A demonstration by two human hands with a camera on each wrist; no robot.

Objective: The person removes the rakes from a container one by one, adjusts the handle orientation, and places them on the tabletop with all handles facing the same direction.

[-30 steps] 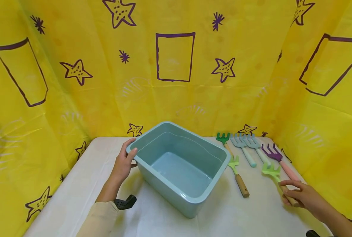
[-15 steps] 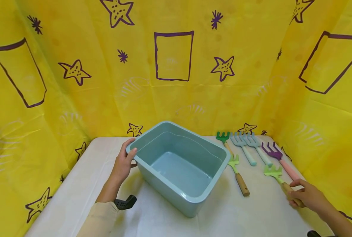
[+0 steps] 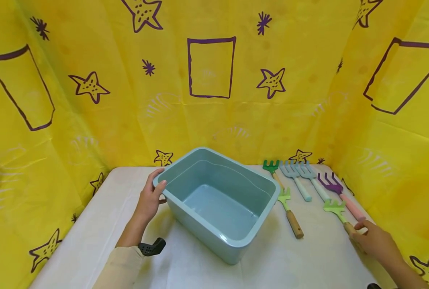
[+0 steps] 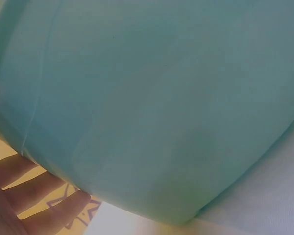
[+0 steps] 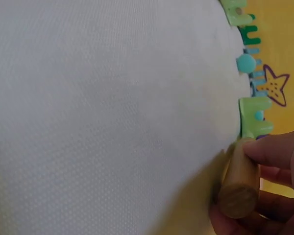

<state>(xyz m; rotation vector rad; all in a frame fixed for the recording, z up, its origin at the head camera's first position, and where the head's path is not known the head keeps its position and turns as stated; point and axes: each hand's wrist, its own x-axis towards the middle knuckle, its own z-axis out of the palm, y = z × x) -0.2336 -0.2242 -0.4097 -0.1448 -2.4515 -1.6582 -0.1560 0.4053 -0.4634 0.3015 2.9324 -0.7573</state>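
Head view: the left hand (image 3: 150,200) grips the near-left corner of the blue tub (image 3: 218,200), thumb hooked over the rim and fingers against the outer wall. The right hand (image 3: 375,242) closes round the wooden handle of a light green rake (image 3: 335,210), whose head lies just ahead of the fingers. Beyond that hand lie a purple rake (image 3: 335,192), two blue forks (image 3: 301,178) and a dark green rake (image 3: 272,167); to its left, beside the tub, lies another light green rake (image 3: 289,212).

Left wrist view: the tub's wall (image 4: 157,98) fills the frame, with fingers (image 4: 44,205) curled below it.

Right wrist view: thumb and fingers (image 5: 274,152) clamp the rake's handle (image 5: 239,186) on the white table (image 5: 103,117).
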